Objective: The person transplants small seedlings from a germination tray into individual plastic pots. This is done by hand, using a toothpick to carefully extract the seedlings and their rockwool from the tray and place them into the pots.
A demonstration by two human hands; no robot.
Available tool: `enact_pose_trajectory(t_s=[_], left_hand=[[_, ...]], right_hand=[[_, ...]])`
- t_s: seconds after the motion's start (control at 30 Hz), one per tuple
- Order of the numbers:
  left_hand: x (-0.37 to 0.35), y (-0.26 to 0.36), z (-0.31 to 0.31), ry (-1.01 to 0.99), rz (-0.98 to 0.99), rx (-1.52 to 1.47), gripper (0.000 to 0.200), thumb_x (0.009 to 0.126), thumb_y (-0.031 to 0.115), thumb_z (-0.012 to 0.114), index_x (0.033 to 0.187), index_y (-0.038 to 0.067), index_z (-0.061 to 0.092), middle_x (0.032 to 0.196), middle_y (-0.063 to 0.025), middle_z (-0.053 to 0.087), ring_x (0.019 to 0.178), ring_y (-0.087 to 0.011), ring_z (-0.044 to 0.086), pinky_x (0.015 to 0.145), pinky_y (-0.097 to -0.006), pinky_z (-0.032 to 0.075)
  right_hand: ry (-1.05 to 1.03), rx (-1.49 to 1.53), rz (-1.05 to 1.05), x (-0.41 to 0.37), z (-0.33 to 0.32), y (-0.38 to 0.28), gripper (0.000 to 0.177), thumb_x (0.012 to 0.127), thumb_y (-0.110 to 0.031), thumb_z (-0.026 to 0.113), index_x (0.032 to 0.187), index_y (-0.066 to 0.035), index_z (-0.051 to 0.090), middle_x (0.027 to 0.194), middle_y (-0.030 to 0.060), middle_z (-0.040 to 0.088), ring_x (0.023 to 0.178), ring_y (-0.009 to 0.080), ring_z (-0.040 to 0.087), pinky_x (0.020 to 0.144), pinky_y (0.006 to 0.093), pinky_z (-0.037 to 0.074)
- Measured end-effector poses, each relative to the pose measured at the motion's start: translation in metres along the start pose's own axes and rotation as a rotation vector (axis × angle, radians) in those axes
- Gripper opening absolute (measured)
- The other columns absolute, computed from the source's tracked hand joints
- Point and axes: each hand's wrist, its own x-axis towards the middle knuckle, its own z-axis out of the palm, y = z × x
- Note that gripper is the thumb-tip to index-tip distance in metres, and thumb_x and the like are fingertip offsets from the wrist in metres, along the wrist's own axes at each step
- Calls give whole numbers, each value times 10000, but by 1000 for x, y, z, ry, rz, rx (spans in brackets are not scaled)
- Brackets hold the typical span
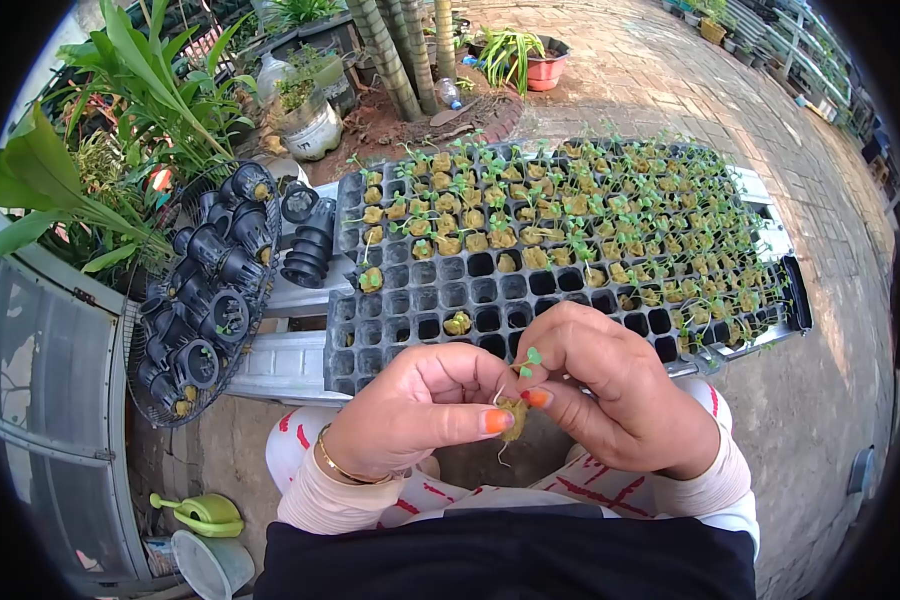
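Observation:
My left hand (420, 410) pinches a small brownish growing plug (513, 420) between thumb and fingers, with a thin pale root hanging below it. Close against it, my right hand (610, 390) is closed at the seedling's stem, just above the plug. The seedling's small green leaves (530, 362) show between the two hands. Both hands are over the near edge of a black cell tray (370, 330), which holds many plugs with green seedlings, mostly at the back and right. One plug (457, 323) sits alone in a cell just beyond my hands.
A wire basket (135, 375) of black net pots stands left of the tray. Beside it lies a stack of black pots (308, 250). A green watering can (205, 513) and a bucket (215, 565) are at the lower left. Potted plants stand behind.

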Motion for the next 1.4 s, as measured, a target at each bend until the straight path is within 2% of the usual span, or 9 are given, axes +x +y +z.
enact_pose_trajectory(t_s=[0.5, 0.57, 0.67, 0.8, 0.9, 1.0, 1.07, 1.17, 1.4], left_hand=[[-2, 6, -3, -63, -3, 27, 210, 819, 106, 635, 961, -44, 593, 862, -64, 618, 788, -91, 570, 714, -212, 452], [-2, 7, 0, 20, -19, 8, 192, 757, 60, 651, 891, -69, 604, 884, -101, 614, 779, -128, 578, 692, -227, 440], [-3, 6, -2, 68, 32, 3, 190, 757, 65, 651, 881, -69, 601, 869, -98, 609, 748, -119, 571, 677, -225, 436], [-5, 8, -7, 80, 74, -6, 199, 766, 66, 646, 898, -73, 595, 847, -95, 602, 720, -123, 564, 658, -231, 435], [-3, 8, -12, 97, 143, 5, 197, 828, 79, 620, 980, -43, 596, 856, -58, 616, 724, -67, 541, 636, -185, 416], [-1, 7, -15, 75, 160, -144, 209, 831, 84, 624, 994, -44, 595, 852, -57, 613, 702, -73, 538, 597, -198, 413], [0, 6, -14, 151, 168, -161, 299, 835, 151, 622, 1017, -72, 539, 796, -105, 576, 581, -112, 469, 541, -266, 378], [1, 6, -18, 71, 161, -290, 221, 848, 115, 624, 1012, -31, 594, 846, -65, 615, 680, -91, 546, 548, -219, 414], [1, 6, -19, 72, 177, -285, 220, 853, 113, 618, 1023, -25, 594, 852, -71, 619, 675, -94, 545, 552, -224, 419]], right_hand=[[53, 3, -18, 1, 1, 1, 98, 797, 24, 569, 845, -17, 494, 817, 120, 520, 742, 287, 523, 660, 345, 433], [57, -12, -21, 1, -3, 1, 100, 795, 28, 569, 844, -16, 494, 813, 116, 518, 736, 282, 517, 656, 341, 429], [99, -30, -23, 0, -7, 0, 90, 794, 31, 569, 836, -13, 502, 790, 103, 514, 712, 262, 502, 644, 326, 415], [214, -11, 25, -5, -16, -3, 51, 817, 5, 569, 835, -4, 522, 778, 81, 521, 687, 203, 495, 622, 283, 398], [278, 123, 98, -10, -19, -2, 45, 848, -26, 568, 857, 1, 533, 795, 44, 523, 673, 110, 465, 574, 227, 369], [283, 247, 168, -13, -21, -5, 39, 848, -26, 568, 864, 0, 543, 801, 40, 525, 663, 89, 455, 567, 217, 361], [269, 221, 154, -13, -21, -5, 41, 845, -25, 572, 864, 3, 547, 797, 40, 525, 656, 84, 453, 561, 215, 359], [249, 209, 155, -13, -18, -5, 43, 838, -20, 576, 861, 9, 553, 787, 40, 523, 641, 82, 453, 546, 214, 359], [226, 182, 197, -11, -11, -3, 28, 820, -9, 578, 835, 11, 565, 772, 44, 523, 619, 93, 466, 532, 216, 372]])
